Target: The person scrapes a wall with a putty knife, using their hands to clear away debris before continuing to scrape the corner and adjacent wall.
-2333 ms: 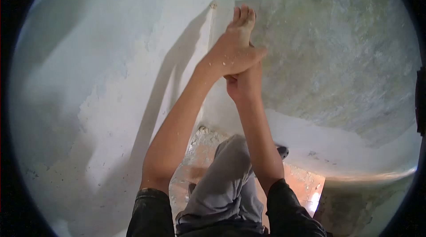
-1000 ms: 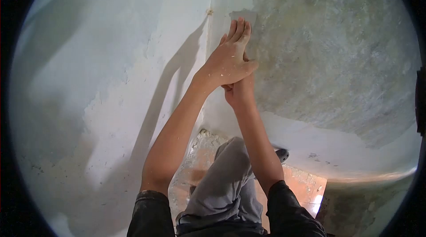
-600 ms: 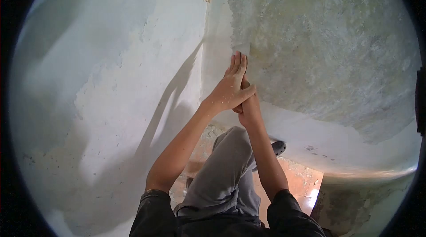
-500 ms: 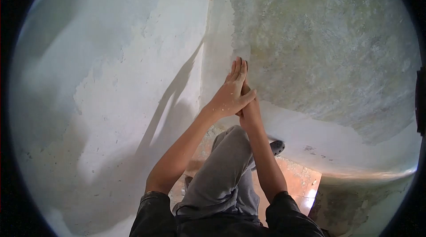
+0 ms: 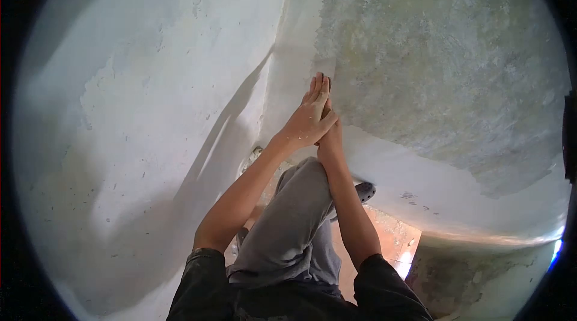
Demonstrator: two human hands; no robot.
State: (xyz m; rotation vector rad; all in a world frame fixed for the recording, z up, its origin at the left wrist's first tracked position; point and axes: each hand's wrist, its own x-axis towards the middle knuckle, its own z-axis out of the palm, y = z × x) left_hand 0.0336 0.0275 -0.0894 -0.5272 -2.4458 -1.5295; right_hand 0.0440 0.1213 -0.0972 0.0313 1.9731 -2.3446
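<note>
Two overlapping hands (image 5: 306, 121) (image 5: 330, 139), patchy wall (image 5: 433, 80), illegible marks (image 5: 408, 195)

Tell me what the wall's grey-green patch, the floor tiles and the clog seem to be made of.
Grey-green patch: probably bare cement or plaster, matte, judging by its mottled face. Floor tiles: likely ceramic, glossy where light glares. Clog: perhaps moulded foam or rubber, dull, with round holes.

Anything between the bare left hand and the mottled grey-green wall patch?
Just a smooth grey flat piece showing beyond the bare left hand, by the left edge of the mottled grey-green wall patch. Nothing else visible; whatever the hand covers is hidden.
</note>
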